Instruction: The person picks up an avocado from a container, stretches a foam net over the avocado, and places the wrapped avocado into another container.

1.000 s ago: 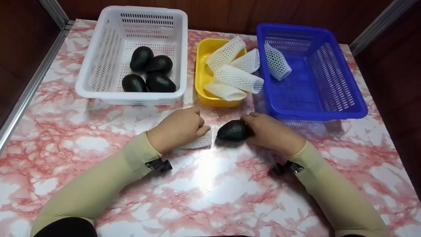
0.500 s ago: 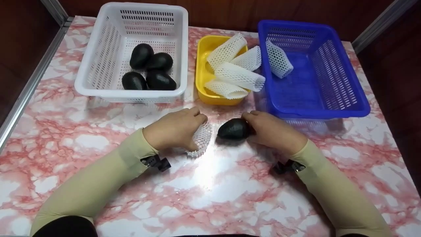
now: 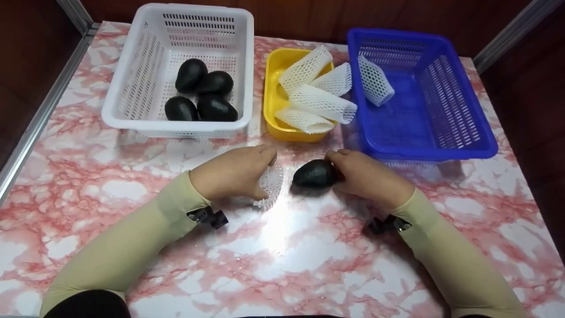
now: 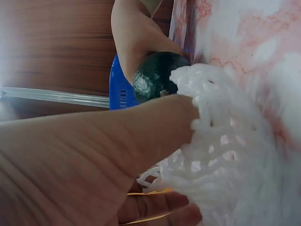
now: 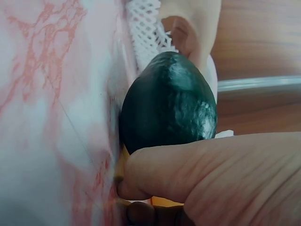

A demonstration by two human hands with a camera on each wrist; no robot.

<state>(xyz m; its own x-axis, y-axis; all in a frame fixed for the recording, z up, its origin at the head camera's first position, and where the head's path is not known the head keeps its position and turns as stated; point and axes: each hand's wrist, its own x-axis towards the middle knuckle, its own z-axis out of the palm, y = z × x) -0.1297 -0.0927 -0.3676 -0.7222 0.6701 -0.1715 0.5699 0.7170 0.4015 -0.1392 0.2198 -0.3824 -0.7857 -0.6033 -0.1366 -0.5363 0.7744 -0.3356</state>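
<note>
My left hand holds a white foam net sleeve at the middle of the table. In the left wrist view the thumb lies against the net, and the other fingers show partly below it. A short gap to the right, my right hand grips a dark avocado by its right end. Its narrower end points toward the sleeve. Seen from the right wrist, the thumb presses the near side of the avocado; the fingertips behind are mostly hidden.
Several avocados lie in a white basket at the back left. Behind my hands stands a yellow bin with several foam net sleeves. A blue basket at the right contains a net sleeve.
My left hand has spread its thumb and fingers about the net sleeve, which has turned and opened toward the avocado. My right hand and the avocado have hardly moved.
</note>
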